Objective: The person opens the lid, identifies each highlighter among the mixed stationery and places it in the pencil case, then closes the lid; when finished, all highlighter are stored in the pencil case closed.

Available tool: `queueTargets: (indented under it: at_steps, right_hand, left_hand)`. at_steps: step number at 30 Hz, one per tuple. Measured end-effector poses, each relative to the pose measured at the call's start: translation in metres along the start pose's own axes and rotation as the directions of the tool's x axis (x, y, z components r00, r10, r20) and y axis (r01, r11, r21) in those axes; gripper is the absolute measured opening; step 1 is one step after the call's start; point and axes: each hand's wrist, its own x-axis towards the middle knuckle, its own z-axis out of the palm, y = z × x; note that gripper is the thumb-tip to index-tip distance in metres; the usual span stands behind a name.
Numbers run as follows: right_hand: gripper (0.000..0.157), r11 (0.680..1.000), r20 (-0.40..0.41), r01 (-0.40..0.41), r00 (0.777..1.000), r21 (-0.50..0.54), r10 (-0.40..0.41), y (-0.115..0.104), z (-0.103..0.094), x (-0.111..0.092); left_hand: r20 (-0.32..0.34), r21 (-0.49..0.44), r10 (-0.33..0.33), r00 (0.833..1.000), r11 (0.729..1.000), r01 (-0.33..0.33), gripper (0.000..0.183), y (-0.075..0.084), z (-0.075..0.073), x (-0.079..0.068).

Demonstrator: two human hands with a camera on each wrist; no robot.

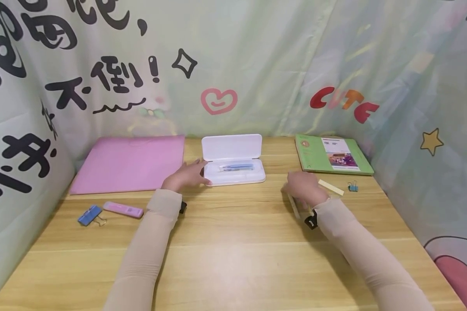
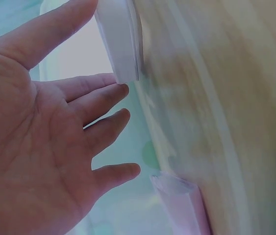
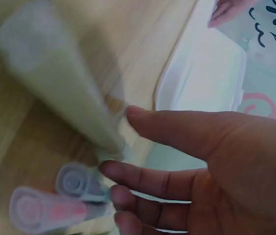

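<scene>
A white pencil case [image 1: 231, 147] stands with its lid up at the table's middle back; slim blue-and-clear pens [image 1: 236, 167] lie inside. My left hand [image 1: 187, 175] spans the case's left end, thumb toward the front corner. In the left wrist view its fingers [image 2: 109, 131] are extended and spread, one fingertip right at the case edge. To the right of the case, my right hand [image 1: 304, 188] pinches the end of a pale yellow pen [image 3: 71, 100] between thumb and index finger. Under the other fingertips lie a pink pen [image 3: 47, 210] and a clear-capped pen [image 3: 76, 182].
A pink folder [image 1: 130, 164] lies at the back left, a green book [image 1: 331, 154] at the back right. A blue binder clip [image 1: 89, 215] and a purple capped stick [image 1: 123, 209] sit front left; a small teal clip [image 1: 353, 186] is at the right. Printed curtain surrounds the table.
</scene>
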Motion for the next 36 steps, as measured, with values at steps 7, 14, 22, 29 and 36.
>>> queueTargets:
  at_steps: [7,14,22,29,36]
  right_hand:
    - [0.032,0.995,-0.034,0.039,0.999,-0.091,-0.042,-0.007,0.001,-0.003]
    - [0.034,0.998,-0.121,0.015,0.992,-0.056,-0.022,-0.018,-0.003,0.002]
    - [0.015,0.988,-0.229,0.140,0.961,-0.071,-0.153,-0.044,-0.015,0.020]
    - [0.012,0.936,-0.327,0.327,0.877,-0.128,-0.351,-0.077,-0.020,0.050]
    - [0.018,0.861,-0.389,0.419,0.770,-0.289,-0.505,-0.108,-0.014,0.081]
  left_hand:
    - [-0.010,-0.012,0.008,1.000,1.000,-0.008,0.086,-0.001,0.001,-0.001]
    - [-0.013,-0.018,0.011,1.000,1.000,-0.012,0.087,-0.002,0.001,-0.001]
    - [-0.016,-0.031,0.015,1.000,0.999,-0.016,0.085,-0.002,0.001,-0.002]
    - [-0.028,-0.031,0.013,1.000,0.999,-0.014,0.085,-0.003,0.003,-0.001]
    - [-0.024,0.000,0.010,1.000,1.000,-0.010,0.085,-0.004,0.004,0.000]
